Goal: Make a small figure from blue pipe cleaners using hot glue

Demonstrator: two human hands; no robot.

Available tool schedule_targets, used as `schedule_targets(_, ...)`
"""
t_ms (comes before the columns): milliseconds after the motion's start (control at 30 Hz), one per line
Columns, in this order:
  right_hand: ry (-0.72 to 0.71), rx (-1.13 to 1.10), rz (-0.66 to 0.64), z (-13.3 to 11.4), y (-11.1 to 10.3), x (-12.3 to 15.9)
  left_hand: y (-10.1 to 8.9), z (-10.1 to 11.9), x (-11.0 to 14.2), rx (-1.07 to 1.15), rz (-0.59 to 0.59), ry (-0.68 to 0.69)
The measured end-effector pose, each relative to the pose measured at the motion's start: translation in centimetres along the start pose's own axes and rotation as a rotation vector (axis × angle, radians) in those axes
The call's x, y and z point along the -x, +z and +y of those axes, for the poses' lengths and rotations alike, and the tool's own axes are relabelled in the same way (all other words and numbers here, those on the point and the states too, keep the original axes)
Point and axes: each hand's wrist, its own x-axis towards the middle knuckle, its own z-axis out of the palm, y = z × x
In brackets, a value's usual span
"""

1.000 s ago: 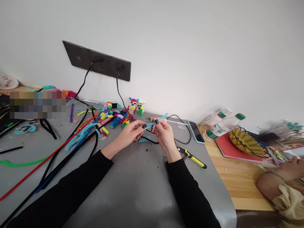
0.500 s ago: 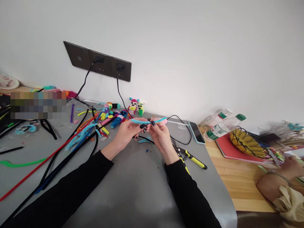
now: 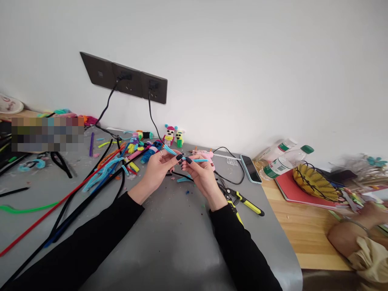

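My left hand and my right hand meet above the grey table, both pinching one short light-blue pipe cleaner. The pipe cleaner is bent at the middle where my fingertips touch; one end points up-left past my left fingers, the other runs right past my right fingers. A pink glue gun lies just behind my right hand. Both sleeves are black.
Loose pipe cleaners in many colours and small pipe-cleaner figures lie left and behind. Yellow-handled pliers, a phone, black cables, two water bottles and a red book sit right. Another person's arm rests at the far right.
The blue pipe cleaner went from straight and level between my hands to bent at the middle. My hands moved slightly closer together and a little left.
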Motion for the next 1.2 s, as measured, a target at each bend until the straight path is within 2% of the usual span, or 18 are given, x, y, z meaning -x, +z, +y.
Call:
schedule_targets(133, 0.025, -0.002, -0.021, -0.1, -0.1, 0.1, 0.1, 0.2, -0.1, -0.020, 0.025, -0.013)
schedule_targets(300, 0.084, -0.028, -0.005, -0.2, -0.9, -0.2, -0.9, -0.1, -0.9, -0.156, 0.043, 0.050)
schedule_targets(467, 0.209, 0.067, -0.007, -0.6, -1.8, -0.2, -1.7, -0.1, -1.1, -0.410, -0.013, 0.161)
schedule_targets(700, 0.308, 0.243, -0.048, -1.1, -1.4, 0.1, -1.3, 0.4, -0.7, -0.547, -0.132, 0.238)
schedule_targets(833, 0.294, 0.276, -0.045, -1.1, -1.3, 0.1, -1.2, 0.5, -0.7, -0.524, -0.160, 0.249)
schedule_targets(1000, 0.281, 0.289, -0.048, -0.9, -1.5, -0.1, -1.1, 0.3, -0.8, -0.368, -0.186, 0.126)
schedule_targets(1200, 0.278, 0.290, -0.062, -0.9, -1.4, -0.1, -1.2, 0.0, -1.1, -0.229, -0.159, 0.028)
